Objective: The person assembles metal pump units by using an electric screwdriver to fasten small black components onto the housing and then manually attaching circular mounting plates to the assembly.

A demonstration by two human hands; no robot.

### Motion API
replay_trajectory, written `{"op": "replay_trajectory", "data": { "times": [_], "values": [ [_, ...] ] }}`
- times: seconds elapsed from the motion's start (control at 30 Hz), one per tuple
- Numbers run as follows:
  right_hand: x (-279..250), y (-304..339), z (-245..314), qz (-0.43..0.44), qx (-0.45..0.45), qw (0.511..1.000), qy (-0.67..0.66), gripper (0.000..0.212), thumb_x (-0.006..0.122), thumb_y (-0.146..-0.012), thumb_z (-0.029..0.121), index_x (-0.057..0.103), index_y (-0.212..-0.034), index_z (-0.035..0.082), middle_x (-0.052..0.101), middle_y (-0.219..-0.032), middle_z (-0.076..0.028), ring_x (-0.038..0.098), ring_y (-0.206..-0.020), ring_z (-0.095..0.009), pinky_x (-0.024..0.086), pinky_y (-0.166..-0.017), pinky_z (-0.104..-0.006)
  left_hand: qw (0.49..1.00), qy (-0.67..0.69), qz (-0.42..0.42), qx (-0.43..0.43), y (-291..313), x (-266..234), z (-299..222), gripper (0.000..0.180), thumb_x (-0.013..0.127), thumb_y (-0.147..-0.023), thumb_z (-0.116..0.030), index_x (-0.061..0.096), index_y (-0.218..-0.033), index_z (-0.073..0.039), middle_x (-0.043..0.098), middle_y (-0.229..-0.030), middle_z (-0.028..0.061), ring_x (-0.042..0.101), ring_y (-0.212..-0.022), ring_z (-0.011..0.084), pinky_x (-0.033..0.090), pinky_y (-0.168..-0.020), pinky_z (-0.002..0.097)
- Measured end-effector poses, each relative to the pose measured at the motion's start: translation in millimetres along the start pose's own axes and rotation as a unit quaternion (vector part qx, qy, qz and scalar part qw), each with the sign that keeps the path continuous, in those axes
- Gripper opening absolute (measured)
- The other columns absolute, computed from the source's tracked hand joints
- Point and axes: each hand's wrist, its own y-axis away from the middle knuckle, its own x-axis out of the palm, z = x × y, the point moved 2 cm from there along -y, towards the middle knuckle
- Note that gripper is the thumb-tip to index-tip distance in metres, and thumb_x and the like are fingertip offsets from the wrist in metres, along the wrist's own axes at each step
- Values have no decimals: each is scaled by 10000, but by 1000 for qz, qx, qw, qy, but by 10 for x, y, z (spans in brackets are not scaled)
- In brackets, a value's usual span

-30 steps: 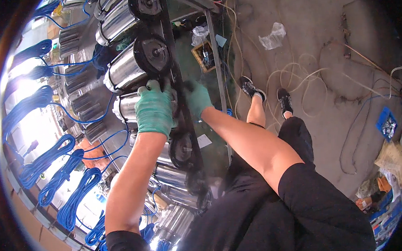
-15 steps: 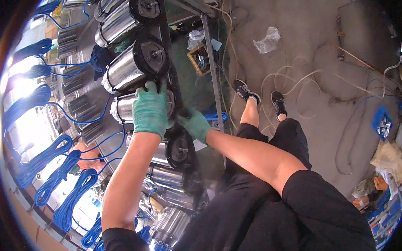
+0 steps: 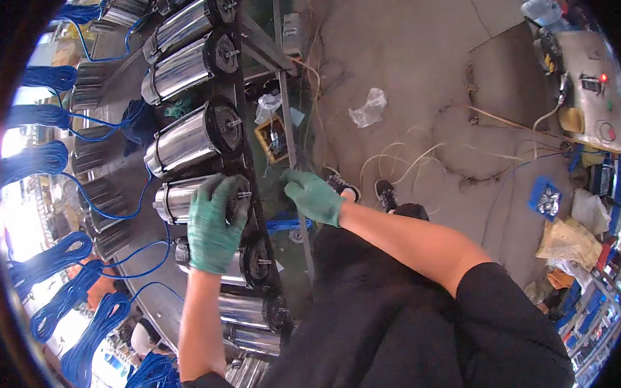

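Observation:
Shiny steel cylindrical motors (image 3: 183, 144) lie side by side in a row along the bench, their dark end faces and short shafts pointing right. My left hand (image 3: 217, 229), in a green glove, rests over one motor (image 3: 175, 200) near its shaft end, fingers spread. The hand covers part of that motor and of the gap to the nearer motor (image 3: 256, 261). My right hand (image 3: 315, 197), also gloved in green, is off the bench edge, apart from the motors. Its fingers are curled together; whatever they hold, if anything, cannot be made out.
Coiled blue cables (image 3: 54, 264) lie along the left, leading toward the motors. Beyond the bench edge are a metal frame leg (image 3: 290, 125), a yellow-rimmed box (image 3: 272, 138), a plastic bag (image 3: 369, 108) and loose hoses on the floor. A control panel (image 3: 592, 88) stands at far right.
My right hand has drawn back from the motor's end, out past the bench edge. My left hand has slid toward me, uncovering the motor's end face. The whole view has shifted.

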Motion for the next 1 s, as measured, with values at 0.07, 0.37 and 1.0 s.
{"op": "replay_trajectory", "data": {
  "times": [0.07, 0.37, 1.0],
  "values": [
    [-78, 140, 468, 64, 18, 994, -92, 180, 507, -994, 148, 606, -1065, 16, 647, -885, -171, 603, -796, -276, 502, -786, -402, 968, 203, -16, -145, 160, 224, -29, 265, 683, -971, -140, 684, -1208, -22, 694, -1120, 129, 668, -1010, 273, 533, -918, 372],
    [-180, 381, 1400, 137, -157, 955, 210, 200, 560, -876, -27, 615, -1065, 7, 674, -980, -211, 650, -901, -401, 533, -819, -438, 602, 743, 53, -288, -184, 416, -430, 393, 592, -1052, -348, 717, -1185, 0, 647, -837, 13, 541, -722, 90, 445, -663, 250],
    [-1153, -731, 1253, -118, -42, 963, -237, 234, 441, -1029, 96, 664, -1087, 54, 717, -997, -62, 658, -784, -143, 537, -652, -260, 603, 677, -157, -391, -562, 238, -37, 220, 558, -1032, -246, 574, -1092, -35, 710, -1054, 146, 746, -905, 290, 643, -795, 427]
  ]
}}
